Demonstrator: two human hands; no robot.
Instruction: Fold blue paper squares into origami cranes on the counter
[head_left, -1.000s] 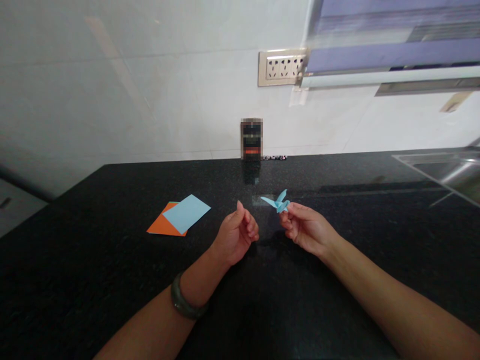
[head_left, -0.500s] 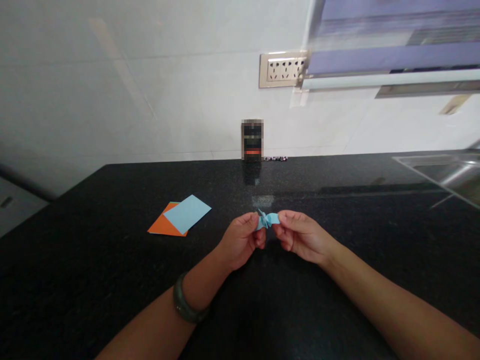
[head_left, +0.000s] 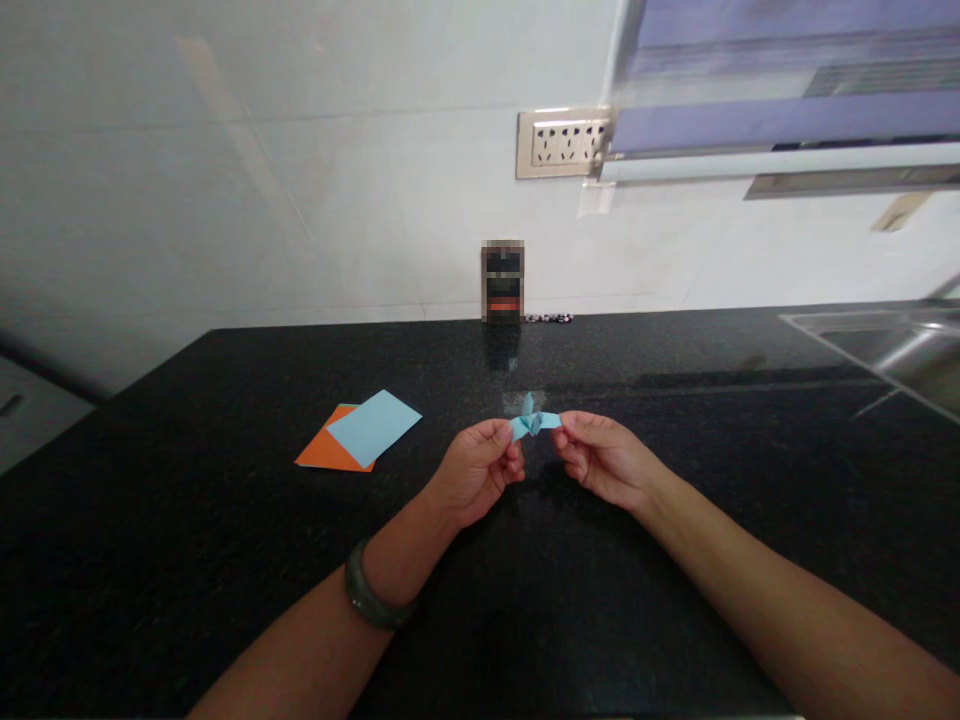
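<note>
A small light-blue folded paper crane (head_left: 533, 424) is held up between my two hands, above the dark countertop. My left hand (head_left: 480, 470) pinches the wing on its left side between thumb and fingers. At the opposite side, my right hand (head_left: 602, 458) pinches the other wing. A pointed flap of the crane sticks up in the middle. Fingertips cover the outer ends of both wings.
Left of my hands lies a light-blue paper sheet (head_left: 379, 428) on top of an orange sheet (head_left: 330, 448). A pixelated dark object (head_left: 503, 282) stands against the wall, beside a beaded strand (head_left: 550, 319). A metal sink (head_left: 907, 350) is at the right.
Both hands have risen slightly with the crane. Its upright flap has swung from leaning left to standing nearly straight, and the wings look more stretched out.
</note>
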